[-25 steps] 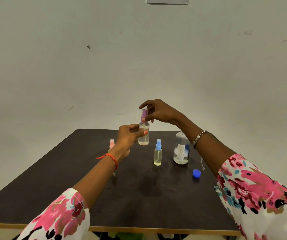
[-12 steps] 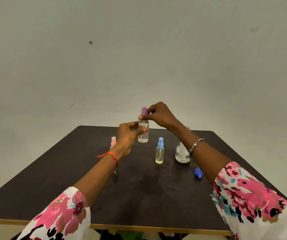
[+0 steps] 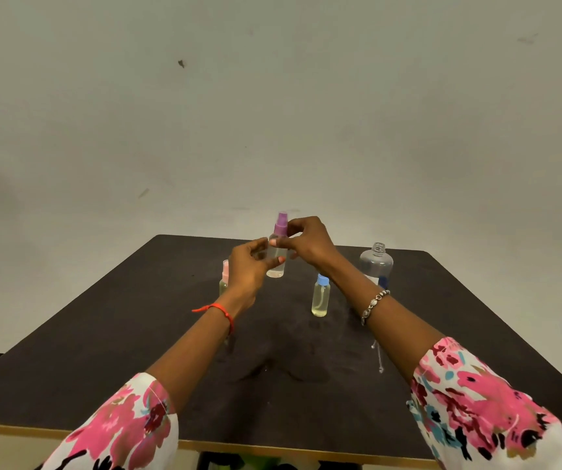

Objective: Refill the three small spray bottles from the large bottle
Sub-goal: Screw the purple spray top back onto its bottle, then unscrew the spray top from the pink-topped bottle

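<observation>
Gripping the purple-capped spray bottle (image 3: 276, 256) above the dark worktop (image 3: 103, 334): left hand (image 3: 249, 266) fingers closed round its clear body, right hand (image 3: 310, 240) fingers pinching at the cap base. Blue-capped spray bottle (image 3: 320, 296) stands upright near the right forearm, pink-capped spray bottle (image 3: 224, 278) partly hidden behind the left hand, large bottle (image 3: 376, 262) uncapped at the right rear.

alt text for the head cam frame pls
Both hands hold a purple-capped spray bottle above a dark table: left hand on its body, right hand at its cap. On the table stand blue-capped and pink-capped spray bottles and an uncapped large bottle.
</observation>
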The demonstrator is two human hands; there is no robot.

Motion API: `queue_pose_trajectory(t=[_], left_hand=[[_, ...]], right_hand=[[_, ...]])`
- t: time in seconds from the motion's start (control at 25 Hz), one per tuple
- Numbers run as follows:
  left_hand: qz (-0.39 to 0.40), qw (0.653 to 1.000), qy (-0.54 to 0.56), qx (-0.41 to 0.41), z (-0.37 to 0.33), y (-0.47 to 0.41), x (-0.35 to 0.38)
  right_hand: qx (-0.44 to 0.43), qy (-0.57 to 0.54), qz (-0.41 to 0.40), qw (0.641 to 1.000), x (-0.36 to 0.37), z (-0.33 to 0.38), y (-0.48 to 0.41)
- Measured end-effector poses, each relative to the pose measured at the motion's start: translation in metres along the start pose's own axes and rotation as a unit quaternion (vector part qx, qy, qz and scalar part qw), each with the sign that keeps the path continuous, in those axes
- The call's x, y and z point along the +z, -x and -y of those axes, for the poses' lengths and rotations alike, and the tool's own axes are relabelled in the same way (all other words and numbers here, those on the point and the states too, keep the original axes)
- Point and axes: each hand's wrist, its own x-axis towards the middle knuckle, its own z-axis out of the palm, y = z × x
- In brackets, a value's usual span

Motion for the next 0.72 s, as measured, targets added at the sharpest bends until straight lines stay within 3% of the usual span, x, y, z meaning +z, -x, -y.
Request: queue_pose_trajectory(t=[0.16,0.28,0.44,0.72], left_hand=[[0.019,0.996,-0.059,-0.057,0.027,0.0,-0.009],[0.109,0.983,-0.122,-0.088,0.054,0.006,-0.02],[0.26,0.902,-0.34,-0.048,0.078,0.006,-0.03],[0.366,0.798,-0.479,-0.006,0.095,0.004,-0.031]], right_hand=[[0.05,0.011,-0.045,0.998,0.028,-0.021,-0.015],[0.076,0.018,-0.049,0.996,0.047,-0.043,-0.028],[0.11,0.041,-0.044,0.992,0.069,-0.072,-0.043],[0.12,0.042,-0.043,0.991,0.081,-0.089,-0.046]])
